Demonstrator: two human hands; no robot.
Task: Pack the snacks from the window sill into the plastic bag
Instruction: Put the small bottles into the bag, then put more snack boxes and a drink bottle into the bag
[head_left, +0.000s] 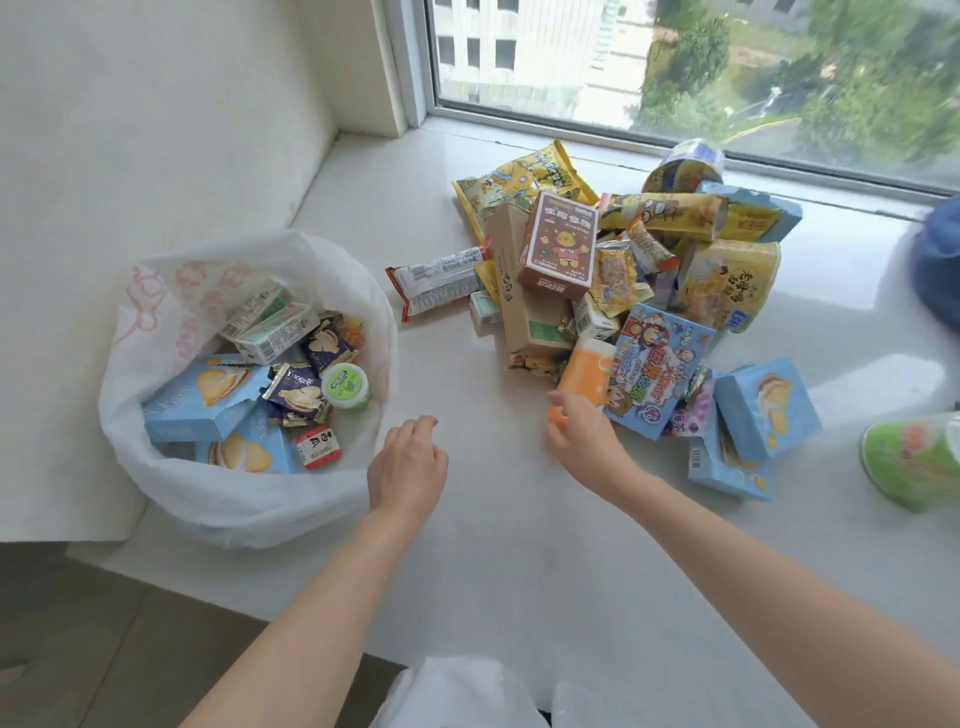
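Right hand (584, 441) grip closes on orange packet (582, 376).

You've only got one view here, a wide-angle head cam looking forward and steeply down at the window sill (509, 519) from close above. The window (675, 78) sits along the top edge, bent by the lens.

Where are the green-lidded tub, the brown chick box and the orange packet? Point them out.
green-lidded tub (345, 385), head view, on its lid.
brown chick box (560, 243), head view, on its front face.
orange packet (584, 371), head view, on its middle.
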